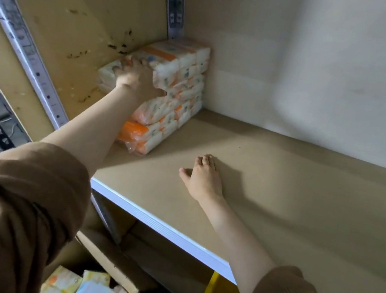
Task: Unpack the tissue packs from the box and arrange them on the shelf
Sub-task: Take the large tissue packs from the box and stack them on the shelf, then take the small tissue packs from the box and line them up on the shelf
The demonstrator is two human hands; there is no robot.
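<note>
A stack of white and orange tissue packs stands in the far left corner of the tan shelf, against the back wall. My left hand lies spread on top of the stack's front part, thumb out to the right against the packs, pressing on a pale pack. My right hand rests palm down on the bare shelf board and holds nothing. Below the shelf, an open cardboard box holds more tissue packs.
A perforated metal upright runs along the shelf's left side and another stands in the back corner. The shelf's white front edge crosses above the box. Something yellow sits under the shelf.
</note>
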